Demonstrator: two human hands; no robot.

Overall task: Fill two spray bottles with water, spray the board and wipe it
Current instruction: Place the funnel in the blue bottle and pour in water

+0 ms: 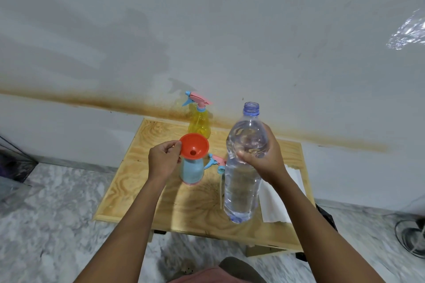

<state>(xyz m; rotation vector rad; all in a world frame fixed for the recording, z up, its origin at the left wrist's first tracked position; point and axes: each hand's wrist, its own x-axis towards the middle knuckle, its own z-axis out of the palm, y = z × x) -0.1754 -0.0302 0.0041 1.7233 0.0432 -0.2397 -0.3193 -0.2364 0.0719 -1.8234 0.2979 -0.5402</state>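
Note:
An orange funnel [194, 146] sits in the neck of a light blue spray bottle [191, 171] standing on the wooden board [128, 179]. My left hand [163, 160] pinches the funnel's rim. My right hand [262, 158] grips a large clear water bottle [242, 181], uncapped and held upright above the board, right of the funnel. A yellow spray bottle [199, 124] with a pink and blue trigger head stands at the board's far edge. A loose pink and blue spray head [217, 162] lies between the blue bottle and the water bottle.
A white cloth or paper towel [276, 204] lies on the board's right side, under my right forearm. A white wall with a brown stain band rises behind. Marble floor surrounds the low table. A fan base [411, 234] stands at the right.

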